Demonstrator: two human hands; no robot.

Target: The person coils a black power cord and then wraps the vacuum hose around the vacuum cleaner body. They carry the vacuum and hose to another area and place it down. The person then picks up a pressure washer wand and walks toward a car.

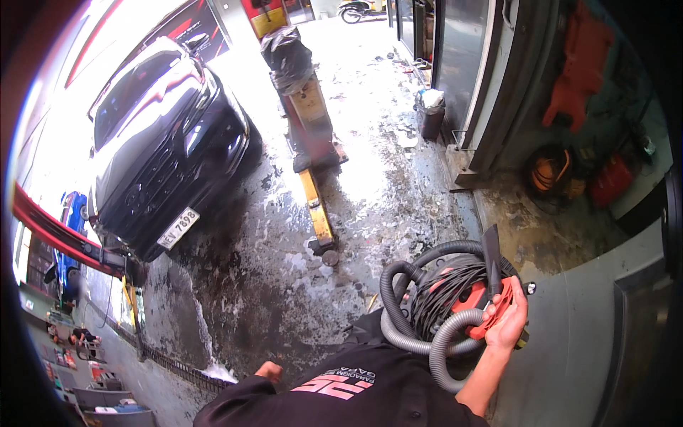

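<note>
My right hand grips a red and black vacuum cleaner against my right side, its fingers wrapped over the red upper part. A grey ribbed hose loops around it, and a bundled black cord lies over its top. Beside my fingers, a flat black crevice nozzle points up. Part of the body is hidden by the hose and cord. My left hand hangs low by my dark shirt with its fingers curled in, and nothing shows in it.
A black car stands at the left, near a red lift arm. Ahead rises a lift post with a yellow floor arm. On the right are a bin, a doorway step and an orange coil. The floor is patchy and worn.
</note>
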